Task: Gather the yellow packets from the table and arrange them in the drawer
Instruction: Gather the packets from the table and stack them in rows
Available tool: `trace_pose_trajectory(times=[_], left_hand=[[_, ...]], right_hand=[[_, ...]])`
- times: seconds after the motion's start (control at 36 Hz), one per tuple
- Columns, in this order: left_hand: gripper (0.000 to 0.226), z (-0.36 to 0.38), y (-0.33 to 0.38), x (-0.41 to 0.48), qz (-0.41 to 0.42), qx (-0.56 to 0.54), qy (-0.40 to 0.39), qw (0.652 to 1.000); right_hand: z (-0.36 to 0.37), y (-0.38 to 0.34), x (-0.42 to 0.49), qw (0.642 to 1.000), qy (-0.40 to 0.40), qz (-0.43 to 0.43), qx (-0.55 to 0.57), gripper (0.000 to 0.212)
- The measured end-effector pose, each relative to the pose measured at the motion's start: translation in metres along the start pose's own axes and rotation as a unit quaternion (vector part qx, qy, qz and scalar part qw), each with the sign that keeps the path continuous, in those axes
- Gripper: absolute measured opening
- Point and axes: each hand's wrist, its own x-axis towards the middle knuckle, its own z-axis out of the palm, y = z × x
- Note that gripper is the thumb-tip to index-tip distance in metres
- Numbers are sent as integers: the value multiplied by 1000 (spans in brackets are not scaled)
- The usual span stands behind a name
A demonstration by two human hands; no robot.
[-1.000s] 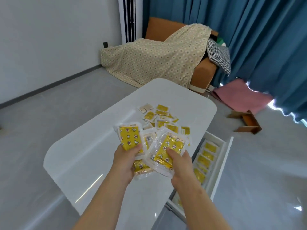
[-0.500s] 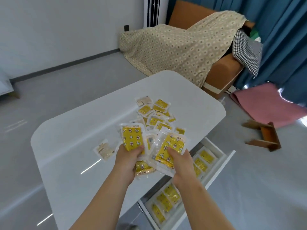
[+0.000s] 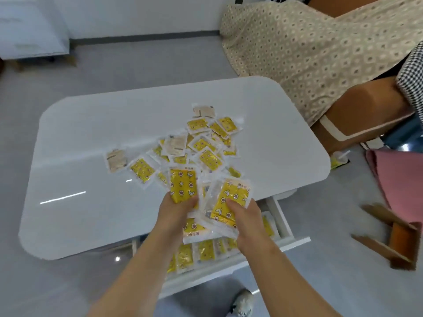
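Note:
My left hand grips a fanned stack of yellow packets above the white table's near edge. My right hand grips a second stack of yellow packets beside it. A loose pile of yellow packets lies scattered on the white table, some face down showing pale backs. Below my hands the white drawer stands pulled out, with a row of yellow packets in the drawer partly hidden by my arms.
An orange sofa under a patterned beige throw stands beyond the table at the right. A pink cloth and a tipped wooden stool lie on the grey floor at right. A shoe shows below the drawer.
The view has swung left and downward, so the table now sits square in front and the drawer lies directly beneath my hands. Both hands keep their stacks.

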Motion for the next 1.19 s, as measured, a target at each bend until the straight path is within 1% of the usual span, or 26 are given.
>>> trace_pose_trajectory(times=[0.06,0.14,0.28,0.39,0.5,0.75,0.86,0.92,0.97,1.06,1.11,1.19], left_hand=[[16,15,-20,-6,-18,-10,27,999],[21,30,-47,-11,-37,-28,50,998],[24,38,-94,-1,-35,-22,51,998],[30,36,-134,12,-49,-60,52,996],[23,24,-168,26,-52,-87,73,992],[24,-15,-225,86,-59,-88,95,990],[32,-34,-246,113,-93,-127,85,984],[30,-41,-254,124,-84,-119,73,987],[27,-48,-257,132,-65,-106,38,991],[34,-63,-264,149,-15,-71,6,997],[33,-75,-268,158,7,-47,-12,999],[37,-93,-275,168,27,1,-16,1000]], right_hand=[[-22,7,8,1000,-12,17,-22,28],[-46,21,18,998,-23,28,-47,36],[-75,51,39,997,-42,26,-59,23],[-90,79,62,994,-55,22,-87,17],[-91,108,91,990,-72,14,-117,17],[-70,175,154,979,-130,5,-155,17],[-61,197,179,979,-155,12,-131,18],[-55,208,188,977,-173,9,-121,17],[-48,218,195,973,-199,9,-115,16],[-36,235,211,966,-239,15,-100,18],[-31,245,224,963,-249,8,-104,17],[-25,256,236,960,-254,5,-114,18]])
